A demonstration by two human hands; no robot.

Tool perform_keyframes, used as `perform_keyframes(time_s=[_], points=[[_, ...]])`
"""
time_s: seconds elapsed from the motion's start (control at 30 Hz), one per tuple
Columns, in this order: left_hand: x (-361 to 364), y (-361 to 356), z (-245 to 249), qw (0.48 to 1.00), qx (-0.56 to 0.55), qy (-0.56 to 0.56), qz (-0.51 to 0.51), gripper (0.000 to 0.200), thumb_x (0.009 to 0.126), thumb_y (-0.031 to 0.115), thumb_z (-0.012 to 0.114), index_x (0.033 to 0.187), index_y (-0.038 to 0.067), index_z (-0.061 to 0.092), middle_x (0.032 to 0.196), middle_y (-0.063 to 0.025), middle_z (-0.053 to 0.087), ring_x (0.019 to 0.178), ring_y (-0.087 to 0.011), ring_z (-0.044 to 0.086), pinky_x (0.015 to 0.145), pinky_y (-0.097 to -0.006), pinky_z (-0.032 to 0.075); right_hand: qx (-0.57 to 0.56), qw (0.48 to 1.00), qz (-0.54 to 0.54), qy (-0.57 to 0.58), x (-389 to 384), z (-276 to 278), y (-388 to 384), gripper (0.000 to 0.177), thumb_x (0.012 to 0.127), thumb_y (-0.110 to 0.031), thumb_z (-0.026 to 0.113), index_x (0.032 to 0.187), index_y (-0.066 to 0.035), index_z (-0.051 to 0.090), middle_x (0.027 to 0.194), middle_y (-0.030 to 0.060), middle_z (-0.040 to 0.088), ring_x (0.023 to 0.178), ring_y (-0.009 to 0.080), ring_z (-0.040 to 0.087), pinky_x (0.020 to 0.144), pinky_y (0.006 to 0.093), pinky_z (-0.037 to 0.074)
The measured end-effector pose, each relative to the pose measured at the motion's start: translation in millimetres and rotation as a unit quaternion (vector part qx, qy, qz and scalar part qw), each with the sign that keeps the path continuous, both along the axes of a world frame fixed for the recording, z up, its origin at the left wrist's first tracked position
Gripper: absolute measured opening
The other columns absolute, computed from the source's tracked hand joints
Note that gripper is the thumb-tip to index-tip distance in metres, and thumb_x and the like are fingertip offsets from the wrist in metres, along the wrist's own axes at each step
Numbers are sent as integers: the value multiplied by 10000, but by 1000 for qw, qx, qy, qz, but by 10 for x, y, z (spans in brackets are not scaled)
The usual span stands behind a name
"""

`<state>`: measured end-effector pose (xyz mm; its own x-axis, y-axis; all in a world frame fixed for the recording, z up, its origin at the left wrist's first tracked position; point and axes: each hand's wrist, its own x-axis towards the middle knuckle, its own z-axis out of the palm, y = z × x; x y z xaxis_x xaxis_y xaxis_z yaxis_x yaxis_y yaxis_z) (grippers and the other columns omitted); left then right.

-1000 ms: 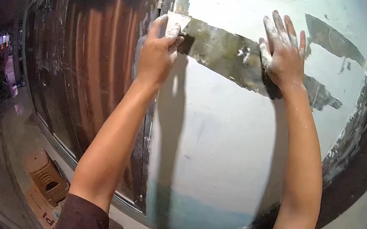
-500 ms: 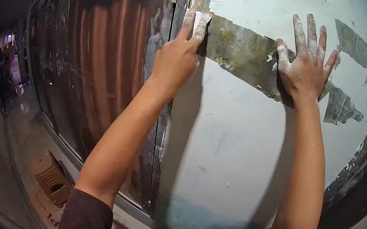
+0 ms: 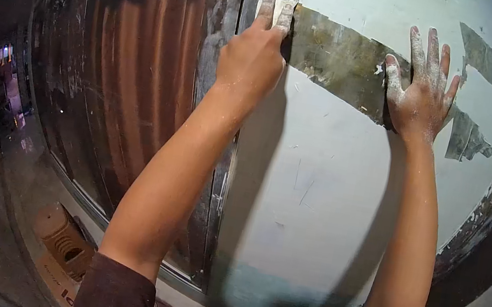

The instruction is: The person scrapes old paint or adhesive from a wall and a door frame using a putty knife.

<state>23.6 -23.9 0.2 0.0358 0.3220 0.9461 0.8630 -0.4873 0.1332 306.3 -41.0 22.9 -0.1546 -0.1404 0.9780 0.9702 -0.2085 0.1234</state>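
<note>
My left hand (image 3: 253, 57) is raised against a white-painted wall (image 3: 319, 185) and grips a putty knife (image 3: 278, 8), whose pale blade is pressed flat at the left end of a dark bare strip (image 3: 340, 59) where the coating is off. My right hand (image 3: 421, 95), dusted with white powder, lies flat with fingers spread on the wall at the right end of that strip. It holds nothing.
A dark door frame (image 3: 220, 169) runs down the wall's left edge, with a brown corrugated shutter (image 3: 134, 83) beyond it. A brown plastic stool (image 3: 60, 233) stands on the floor below. More bare patches (image 3: 473, 136) mark the wall at right.
Both hands have moved up and to the right along the wall. The blade now sits higher, at the strip's upper left corner.
</note>
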Motion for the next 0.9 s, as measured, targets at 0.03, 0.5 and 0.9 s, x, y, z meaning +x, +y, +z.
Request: perform_keyframes(time_s=[0.03,0.5,0.9], points=[[-12,11,-35,1000,3,2,1,443,826,-7,564,1239,45,718,1539,-171,526,1110,-460,674,974,-529,549,10,1000,4,-8,4,-4,7,665,1000,-636,506,1609,-402,377,1714,-34,307,1596,241,224,1285,587,121],[-47,-15,103,999,16,6,-30,294,893,39,529,1098,40,739,1227,-212,663,1030,-476,692,895,-589,555,-17,1000,5,17,-98,-11,-100,631,1009,-511,585,1599,-366,417,1704,-25,332,1593,244,238,1288,573,104],[-115,-99,131,1000,-7,21,-19,279,901,56,540,1080,55,754,1180,-219,681,1021,-466,705,892,-565,568,-145,976,-19,-161,-183,179,-244,679,942,-547,635,1576,-464,409,1711,-137,285,1603,218,200,1313,575,77]])
